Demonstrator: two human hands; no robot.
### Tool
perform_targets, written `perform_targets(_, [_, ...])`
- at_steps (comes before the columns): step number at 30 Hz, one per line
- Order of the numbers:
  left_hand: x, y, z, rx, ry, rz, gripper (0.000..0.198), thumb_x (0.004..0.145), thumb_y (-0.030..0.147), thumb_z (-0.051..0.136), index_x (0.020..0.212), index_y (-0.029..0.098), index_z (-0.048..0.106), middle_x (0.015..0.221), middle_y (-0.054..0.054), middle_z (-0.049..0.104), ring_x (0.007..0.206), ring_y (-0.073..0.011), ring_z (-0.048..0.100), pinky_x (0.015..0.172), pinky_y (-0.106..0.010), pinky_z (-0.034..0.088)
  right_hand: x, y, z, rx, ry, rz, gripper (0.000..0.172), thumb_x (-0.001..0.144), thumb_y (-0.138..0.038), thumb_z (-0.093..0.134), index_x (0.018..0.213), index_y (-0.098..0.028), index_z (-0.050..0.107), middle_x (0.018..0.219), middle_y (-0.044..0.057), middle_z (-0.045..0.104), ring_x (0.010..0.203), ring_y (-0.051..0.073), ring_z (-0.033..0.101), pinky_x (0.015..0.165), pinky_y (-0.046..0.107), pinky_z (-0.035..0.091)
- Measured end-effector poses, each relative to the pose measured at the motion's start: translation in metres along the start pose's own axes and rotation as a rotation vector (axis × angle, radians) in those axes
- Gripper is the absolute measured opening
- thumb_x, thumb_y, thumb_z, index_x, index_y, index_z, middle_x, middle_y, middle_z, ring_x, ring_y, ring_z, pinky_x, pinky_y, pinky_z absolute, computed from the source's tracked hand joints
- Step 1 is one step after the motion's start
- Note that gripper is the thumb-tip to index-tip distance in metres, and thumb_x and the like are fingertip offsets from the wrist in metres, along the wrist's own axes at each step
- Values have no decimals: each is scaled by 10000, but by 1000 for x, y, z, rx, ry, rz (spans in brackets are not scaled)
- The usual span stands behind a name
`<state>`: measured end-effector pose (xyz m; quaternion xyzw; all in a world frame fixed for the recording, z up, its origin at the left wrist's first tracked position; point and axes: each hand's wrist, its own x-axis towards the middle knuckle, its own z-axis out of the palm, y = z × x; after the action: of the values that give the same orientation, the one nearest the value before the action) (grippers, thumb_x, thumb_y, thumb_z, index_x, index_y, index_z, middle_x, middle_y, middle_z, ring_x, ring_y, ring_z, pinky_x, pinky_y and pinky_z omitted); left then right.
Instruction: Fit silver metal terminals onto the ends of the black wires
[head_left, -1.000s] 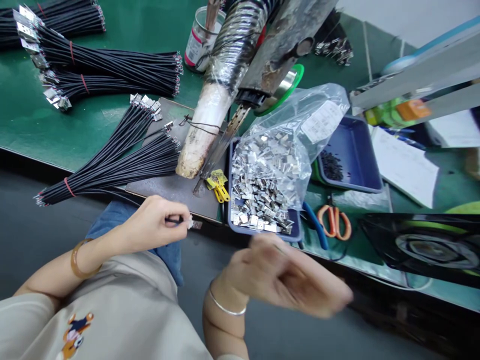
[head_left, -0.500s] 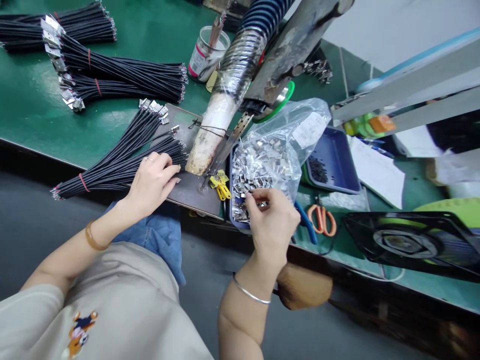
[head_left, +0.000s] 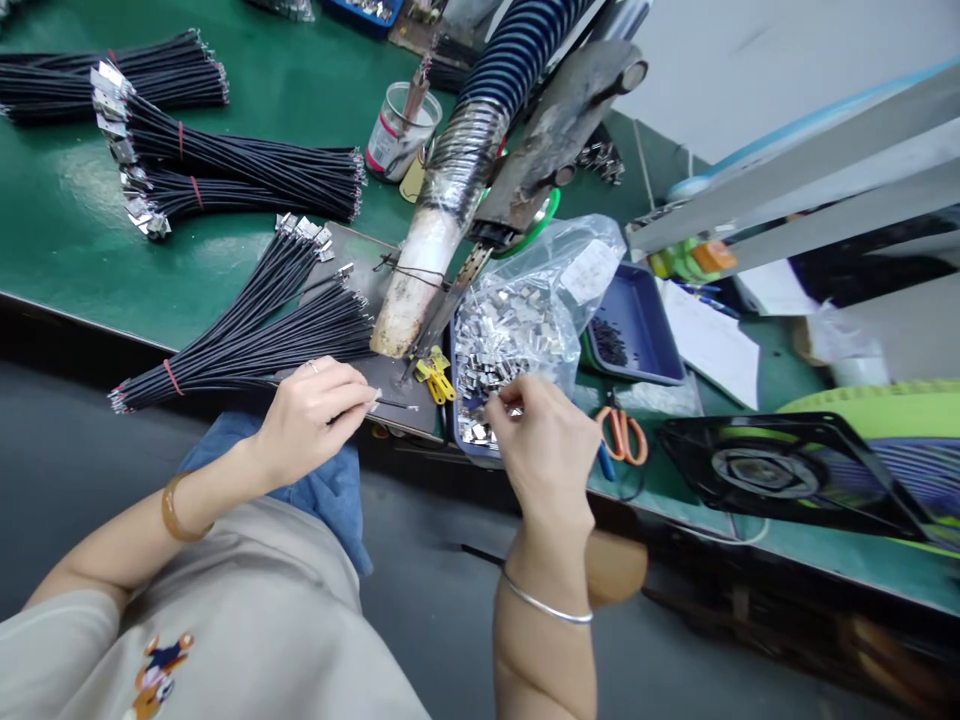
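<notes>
My left hand point(head_left: 309, 415) pinches one black cable point(head_left: 396, 403), whose stripped end pokes out past the fingertips to the right. Behind that hand lies a fanned bundle of black cables point(head_left: 255, 335), tied with a red band near its left end; some far ends carry silver metal connectors point(head_left: 304, 232). My right hand point(head_left: 544, 435) is closed in a pinch just above a blue tray point(head_left: 456, 440) of small silver metal connectors point(head_left: 499, 345). What sits between its fingertips is hidden. A clear plastic bag point(head_left: 596, 235) partly covers the tray's contents.
A soldering-type metal stand point(head_left: 480, 265) and a fume hose point(head_left: 439, 215) slant down between my hands. Yellow clips point(head_left: 435, 375) lie left of the tray, orange-handled scissors point(head_left: 622, 435) right. A small fan point(head_left: 780, 470) stands farther right. More tied cable bundles point(head_left: 247, 150) lie back left.
My left hand has moved slightly down and right, drawing one cable out from the bundle. My right hand remains pinched at the connector tray. The view has shifted a little.
</notes>
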<state>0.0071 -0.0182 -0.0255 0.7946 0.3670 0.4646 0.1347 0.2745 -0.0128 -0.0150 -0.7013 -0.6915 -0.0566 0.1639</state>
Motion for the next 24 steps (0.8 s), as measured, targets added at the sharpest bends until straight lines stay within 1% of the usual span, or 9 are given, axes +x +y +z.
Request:
perform_targets(4, [1, 10, 2, 21, -59, 91, 195, 975, 139, 543, 898, 139, 722, 730, -43, 708, 674, -143, 628, 696, -244, 508, -11, -2, -10, 285, 235, 89, 145, 799, -266, 583, 674, -228, 520, 724, 28, 652, 636, 162, 596, 574, 270, 449])
perform_targets(6, [3, 14, 3, -49, -104, 56, 221, 973, 131, 515, 891, 142, 720, 708, -32, 701, 616, -121, 603, 644, -222, 489, -18, -10, -16, 447, 294, 156, 147, 774, -266, 654, 678, -222, 551, 764, 30, 700, 627, 151, 633, 563, 260, 500])
perform_targets(9, [6, 19, 4, -252, -171, -202, 172, 910, 130, 539, 863, 132, 705, 647, -3, 673, 506, -81, 518, 528, -190, 421, -30, -31, -20, 751, 288, 227, 186, 771, -259, 741, 687, -212, 582, 745, 8, 712, 581, 137, 670, 552, 252, 555])
perform_targets(11, [9, 20, 4, -393, -218, -412, 140, 864, 158, 549, 827, 126, 681, 576, 25, 612, 466, -67, 470, 483, -179, 379, -37, -48, -18, 949, 255, 209, 197, 804, -246, 736, 695, -210, 576, 772, 1, 724, 596, 141, 704, 584, 266, 595])
perform_targets(13, [12, 21, 4, -511, -253, -567, 125, 831, 191, 550, 800, 126, 652, 548, 36, 571, 476, -69, 482, 497, -175, 395, -44, -62, -12, 1003, 251, 159, 150, 838, -222, 720, 736, -208, 612, 830, 10, 737, 685, 152, 739, 640, 280, 617])
perform_targets(15, [14, 21, 5, -593, -260, -664, 115, 802, 212, 557, 795, 127, 636, 585, 22, 599, 521, -79, 533, 552, -183, 448, -48, -74, -3, 947, 276, 87, 82, 856, -190, 715, 789, -213, 673, 855, 18, 745, 782, 158, 743, 686, 284, 618])
perform_targets(17, [15, 21, 5, -633, -247, -711, 117, 780, 221, 569, 795, 126, 636, 646, -4, 646, 585, -96, 587, 612, -197, 490, -49, -82, 5, 929, 252, 35, 68, 871, -168, 700, 833, -222, 713, 880, 26, 753, 827, 157, 736, 704, 284, 617])
perform_targets(20, [14, 22, 5, -637, -242, -719, 135, 780, 220, 584, 815, 117, 664, 723, -34, 696, 654, -112, 630, 657, -205, 512, -47, -89, 14, 1035, 162, 31, 84, 877, -154, 682, 851, -222, 726, 908, 31, 756, 830, 150, 737, 680, 259, 619])
perform_targets(24, [12, 22, 5, -565, -263, -674, 155, 811, 219, 596, 843, 109, 700, 750, -41, 709, 632, -101, 602, 574, -179, 462, -45, -91, 16, 1135, 122, 67, 76, 864, -159, 685, 824, -214, 718, 907, 33, 751, 818, 149, 739, 670, 246, 620])
